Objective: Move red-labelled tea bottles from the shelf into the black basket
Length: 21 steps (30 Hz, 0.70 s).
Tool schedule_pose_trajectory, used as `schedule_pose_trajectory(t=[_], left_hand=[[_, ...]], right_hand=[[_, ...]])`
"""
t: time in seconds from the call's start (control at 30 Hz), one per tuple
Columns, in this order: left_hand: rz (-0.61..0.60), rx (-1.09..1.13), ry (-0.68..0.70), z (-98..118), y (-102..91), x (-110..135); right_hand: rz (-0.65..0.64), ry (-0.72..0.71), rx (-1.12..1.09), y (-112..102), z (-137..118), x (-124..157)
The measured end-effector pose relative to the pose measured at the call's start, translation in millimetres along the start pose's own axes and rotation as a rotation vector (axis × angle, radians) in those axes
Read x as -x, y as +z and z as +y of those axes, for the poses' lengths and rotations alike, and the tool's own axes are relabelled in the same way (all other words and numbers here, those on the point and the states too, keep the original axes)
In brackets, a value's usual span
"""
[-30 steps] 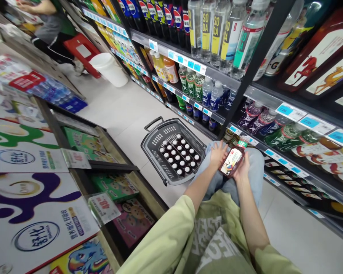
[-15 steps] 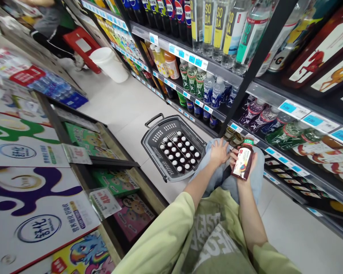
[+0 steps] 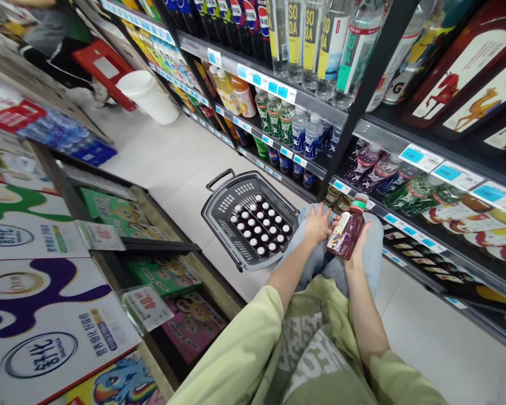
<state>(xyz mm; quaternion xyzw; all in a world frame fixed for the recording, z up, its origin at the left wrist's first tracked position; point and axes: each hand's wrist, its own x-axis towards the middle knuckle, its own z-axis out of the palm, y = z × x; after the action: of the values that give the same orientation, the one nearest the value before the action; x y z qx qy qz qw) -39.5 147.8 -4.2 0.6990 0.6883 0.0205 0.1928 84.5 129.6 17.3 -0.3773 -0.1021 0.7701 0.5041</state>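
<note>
Grips one red drink bottle in the right hand at centre frame, rests the left hand flat on a knee, leaves the basket just left packed with capped bottles.

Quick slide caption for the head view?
Right hand holds a dark-red bottle before the drinks shelves; left hand rests on a knee beside a basket of capped bottles.

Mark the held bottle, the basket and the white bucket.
red bottle (image 3: pixel 346 233): head view, middle of its body.
grey basket (image 3: pixel 229 201): head view, its slotted far wall.
white bucket (image 3: pixel 150 102): head view, its side wall.
</note>
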Motion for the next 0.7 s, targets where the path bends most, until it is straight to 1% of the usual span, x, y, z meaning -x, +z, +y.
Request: schedule_pose_trajectory(t=[0.07,0.13,0.23,0.33,0.43,0.57,0.7], left_hand=[[0.003,0.013,-0.003,-0.1,-1.1,0.7],[0.003,0.021,-0.009,-0.2,-1.0,0.5],[-0.001,0.014,-0.009,-0.4,0.4,-1.1],[0.004,-0.003,-0.008,-0.4,0.5,-2.9],[-0.018,-0.005,-0.011,-0.1,-1.9,-3.7],[-0.024,0.006,-0.006,0.4,-4.9,-3.5],[-0.019,0.011,-0.007,-0.1,-3.5,-4.6]], right_hand=[[0.055,0.004,0.027,-1.9,1.6,-0.9],[0.035,0.004,-0.003,-3.2,1.8,-1.2],[-0.035,0.015,-0.052,-1.2,-0.7,-0.3],[-0.030,-0.001,-0.079,4.2,-2.7,1.5],[-0.017,0.013,-0.110,7.9,-1.7,2.4],[-0.058,0.034,-0.157,6.4,1.5,0.9],[-0.079,0.024,-0.166,3.5,2.3,-0.5]])
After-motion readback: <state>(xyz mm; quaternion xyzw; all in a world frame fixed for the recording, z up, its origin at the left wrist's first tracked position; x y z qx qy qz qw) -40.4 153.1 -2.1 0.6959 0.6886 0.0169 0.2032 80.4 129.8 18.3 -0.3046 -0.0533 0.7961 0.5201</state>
